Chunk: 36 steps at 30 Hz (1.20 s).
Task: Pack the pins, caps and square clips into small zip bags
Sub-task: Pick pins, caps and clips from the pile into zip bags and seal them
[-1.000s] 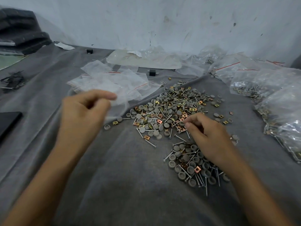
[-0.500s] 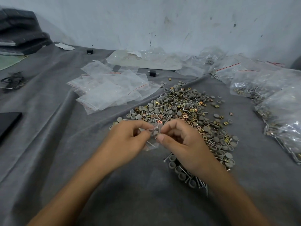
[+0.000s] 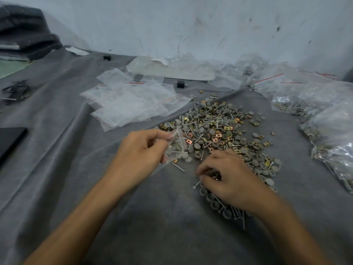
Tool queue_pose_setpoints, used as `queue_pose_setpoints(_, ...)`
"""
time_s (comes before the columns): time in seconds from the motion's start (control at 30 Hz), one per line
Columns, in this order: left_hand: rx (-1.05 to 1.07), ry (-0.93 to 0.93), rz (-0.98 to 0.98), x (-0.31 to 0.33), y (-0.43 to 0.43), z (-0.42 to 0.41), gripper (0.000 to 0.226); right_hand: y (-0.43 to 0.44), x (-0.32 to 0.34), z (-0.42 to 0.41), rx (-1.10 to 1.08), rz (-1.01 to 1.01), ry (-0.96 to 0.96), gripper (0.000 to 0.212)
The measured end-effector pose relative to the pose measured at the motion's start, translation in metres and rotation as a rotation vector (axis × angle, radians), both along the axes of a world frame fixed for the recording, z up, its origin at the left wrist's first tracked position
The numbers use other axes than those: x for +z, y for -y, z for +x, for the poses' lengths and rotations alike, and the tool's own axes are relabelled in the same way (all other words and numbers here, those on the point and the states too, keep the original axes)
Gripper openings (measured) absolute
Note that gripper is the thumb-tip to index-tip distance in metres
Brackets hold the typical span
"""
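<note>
A heap of grey caps, metal pins and brass square clips point(image 3: 215, 129) lies on the grey cloth point(image 3: 152, 217) in the middle. My left hand point(image 3: 141, 150) pinches a small clear zip bag point(image 3: 176, 145) by its top edge, just left of the heap; a pin and some caps show through it. My right hand point(image 3: 227, 175) rests on the near end of the heap with its fingers curled round a few pins and caps. More caps and pins point(image 3: 219, 205) lie under and below that hand.
Empty zip bags point(image 3: 129, 104) are stacked behind my left hand. Filled bags point(image 3: 317, 104) pile up along the right side. A dark flat object point(image 3: 9, 140) sits at the left edge, a small black block point(image 3: 180, 84) behind the heap, and a white wall at the back.
My hands, which met at the bag half a second ago, have parted. The left hand stays holding the bag. The right hand has dropped down to the near end of the heap.
</note>
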<state>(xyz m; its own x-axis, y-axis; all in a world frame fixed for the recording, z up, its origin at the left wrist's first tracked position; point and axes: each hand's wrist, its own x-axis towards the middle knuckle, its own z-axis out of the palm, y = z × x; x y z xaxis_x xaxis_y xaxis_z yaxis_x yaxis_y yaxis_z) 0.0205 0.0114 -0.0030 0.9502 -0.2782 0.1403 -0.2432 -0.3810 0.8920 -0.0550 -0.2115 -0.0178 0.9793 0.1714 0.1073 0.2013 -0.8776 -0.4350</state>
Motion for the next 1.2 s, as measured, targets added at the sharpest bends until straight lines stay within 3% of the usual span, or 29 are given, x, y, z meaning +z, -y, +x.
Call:
queue_pose_setpoints(0.13, 0.001, 0.004, 0.000, 0.000, 0.001, 0.000, 0.025, -0.006, -0.002, -0.003, 0.046, -0.015, -0.102, 0.020)
queue_pose_setpoints(0.37, -0.002, 0.006, 0.020, -0.002, 0.001, 0.000, 0.025, -0.010, -0.006, 0.000, 0.013, -0.016, 0.008, 0.005)
queue_pose_setpoints(0.57, -0.027, 0.015, 0.039, -0.004, 0.001, 0.000, 0.021, -0.009, 0.001, 0.002, -0.088, 0.331, 0.239, 0.011)
queue_pose_setpoints(0.67, -0.050, 0.029, 0.057, -0.005, 0.002, -0.001, 0.018, -0.012, 0.003, 0.000, -0.107, 0.554, 0.272, 0.023)
queue_pose_setpoints(0.8, -0.102, 0.058, 0.146, -0.005, 0.004, -0.004, 0.020, -0.021, 0.003, -0.001, -0.065, 0.672, 0.260, 0.015)
queue_pose_setpoints(1.07, -0.129, 0.066, 0.125, -0.005, 0.004, -0.005, 0.017, -0.030, -0.002, 0.000, 0.026, 0.599, 0.150, 0.022)
queue_pose_setpoints(1.2, -0.118, 0.065, 0.094, -0.005, 0.002, -0.003, 0.019, -0.015, 0.004, 0.003, -0.063, 0.668, 0.184, 0.028)
